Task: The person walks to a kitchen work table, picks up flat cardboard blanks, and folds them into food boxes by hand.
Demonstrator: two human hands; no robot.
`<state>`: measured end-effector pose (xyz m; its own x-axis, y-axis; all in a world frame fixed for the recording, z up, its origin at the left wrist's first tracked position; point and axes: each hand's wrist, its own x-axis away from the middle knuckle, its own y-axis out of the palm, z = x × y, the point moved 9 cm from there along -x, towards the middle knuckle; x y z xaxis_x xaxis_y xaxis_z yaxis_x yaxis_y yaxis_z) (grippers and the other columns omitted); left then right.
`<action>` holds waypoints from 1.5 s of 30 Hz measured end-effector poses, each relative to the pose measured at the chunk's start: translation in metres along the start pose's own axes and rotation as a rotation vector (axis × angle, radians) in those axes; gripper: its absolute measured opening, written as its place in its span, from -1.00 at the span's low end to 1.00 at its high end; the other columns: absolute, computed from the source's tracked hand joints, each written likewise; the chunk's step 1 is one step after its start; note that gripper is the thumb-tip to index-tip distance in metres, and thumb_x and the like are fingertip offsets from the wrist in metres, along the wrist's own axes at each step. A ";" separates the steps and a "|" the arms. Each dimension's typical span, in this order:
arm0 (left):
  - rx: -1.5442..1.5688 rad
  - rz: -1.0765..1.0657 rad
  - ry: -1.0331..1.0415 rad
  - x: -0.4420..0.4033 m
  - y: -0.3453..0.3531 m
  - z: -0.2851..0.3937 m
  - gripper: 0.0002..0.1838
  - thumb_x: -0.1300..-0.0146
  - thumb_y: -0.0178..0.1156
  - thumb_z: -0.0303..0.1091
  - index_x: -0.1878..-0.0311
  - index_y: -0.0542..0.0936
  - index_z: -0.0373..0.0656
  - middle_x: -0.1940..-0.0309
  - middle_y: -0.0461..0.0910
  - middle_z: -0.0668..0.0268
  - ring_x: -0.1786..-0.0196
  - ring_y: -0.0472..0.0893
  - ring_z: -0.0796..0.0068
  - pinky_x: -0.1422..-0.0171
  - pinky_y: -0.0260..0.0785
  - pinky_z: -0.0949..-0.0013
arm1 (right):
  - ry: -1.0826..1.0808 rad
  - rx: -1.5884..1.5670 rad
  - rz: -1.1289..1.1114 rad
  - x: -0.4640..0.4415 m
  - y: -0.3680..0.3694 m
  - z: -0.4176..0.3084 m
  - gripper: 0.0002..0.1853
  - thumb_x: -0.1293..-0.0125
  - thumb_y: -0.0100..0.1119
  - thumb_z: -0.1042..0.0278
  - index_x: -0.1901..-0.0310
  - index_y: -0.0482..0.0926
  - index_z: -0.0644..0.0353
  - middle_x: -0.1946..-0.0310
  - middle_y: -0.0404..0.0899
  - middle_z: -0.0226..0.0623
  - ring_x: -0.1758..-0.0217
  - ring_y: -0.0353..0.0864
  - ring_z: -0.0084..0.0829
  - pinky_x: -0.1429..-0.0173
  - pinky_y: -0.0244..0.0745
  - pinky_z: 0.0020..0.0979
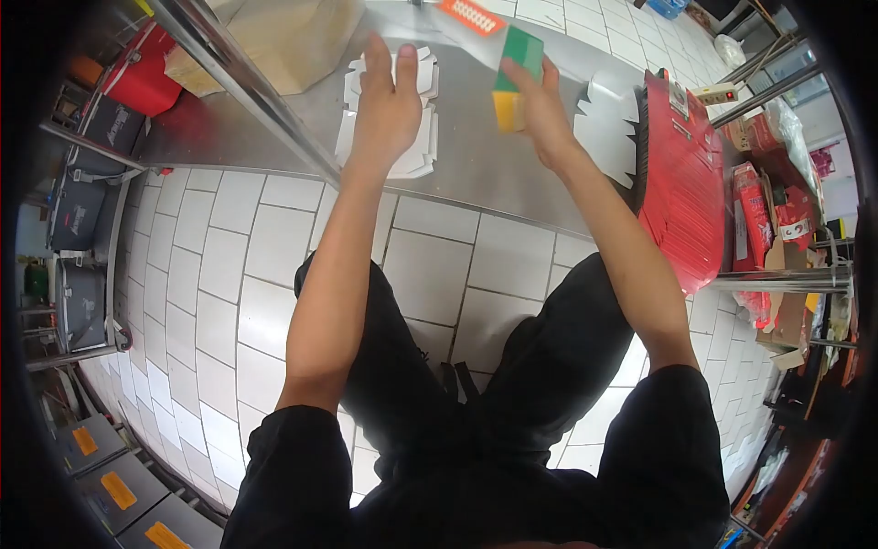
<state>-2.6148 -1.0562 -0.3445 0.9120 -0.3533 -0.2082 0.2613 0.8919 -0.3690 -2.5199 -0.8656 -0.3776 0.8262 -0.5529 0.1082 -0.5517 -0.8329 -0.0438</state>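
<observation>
My left hand (389,114) is held over a small pile of white flat-cut cardboard blanks (416,156) on the metal table (476,174). Its fingers are stretched out and apart, with nothing in them. My right hand (546,114) grips a small green-and-yellow box (521,55) between thumb and fingers, raised above the table and slightly blurred. To the right of that hand lies more white cut cardboard (605,123) with a jagged edge. Beyond the hands, an orange piece with white marks (473,16) shows at the far edge.
A thick stack of red flat sheets (681,174) stands at the table's right end. A slanting metal post (251,87) rises near my left arm. Behind it sits a large bag-like tan bundle (293,55), with a red container (146,73) farther left. Grey bins (114,489) line the lower left.
</observation>
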 end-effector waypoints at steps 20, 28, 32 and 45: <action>-0.404 0.117 0.102 -0.017 -0.044 -0.041 -0.65 -0.26 0.18 -0.24 0.01 0.63 -0.31 0.04 0.63 -0.07 -0.03 0.62 -0.03 -0.13 0.45 0.13 | -0.376 1.316 -0.403 -0.029 0.125 0.083 -0.17 -0.28 0.15 -0.19 -0.44 0.16 0.13 -0.51 -0.04 0.01 -0.54 0.02 0.06 -0.51 0.06 0.01; -0.373 0.110 0.115 -0.017 -0.045 -0.042 -0.70 -0.23 0.23 -0.24 0.08 0.68 -0.24 0.12 0.66 -0.05 0.04 0.65 0.02 -0.06 0.47 0.17 | -0.584 1.381 -0.563 -0.024 0.189 0.148 -0.36 -0.21 0.27 0.01 -0.24 0.40 0.18 -0.43 0.16 0.00 -0.43 0.25 0.04 -0.41 0.29 -0.10; -0.328 0.042 0.056 -0.021 -0.048 -0.054 -0.67 -0.27 0.20 -0.18 0.05 0.68 -0.22 0.16 0.69 0.02 0.01 0.67 0.13 -0.06 0.47 0.23 | -0.411 1.213 -0.672 -0.048 0.189 0.149 -0.63 -0.20 0.27 0.14 0.00 0.62 0.10 -0.16 0.51 -0.14 -0.19 0.52 -0.11 -0.19 0.48 -0.16; -0.077 0.164 -0.015 -0.021 -0.059 -0.047 -0.57 -0.31 0.19 -0.15 -0.10 0.58 -0.27 0.04 0.66 0.08 0.01 0.67 0.27 -0.03 0.48 0.29 | -0.363 0.613 0.094 -0.067 0.110 0.063 -0.76 -0.42 -0.04 0.23 0.12 0.50 0.24 0.33 0.63 0.11 0.21 0.62 0.10 0.08 0.49 0.02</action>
<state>-2.6643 -1.1144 -0.3613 0.9452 -0.2004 -0.2577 0.0845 0.9127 -0.3998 -2.6286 -0.9217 -0.4521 0.8230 -0.5072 -0.2557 -0.5469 -0.5859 -0.5980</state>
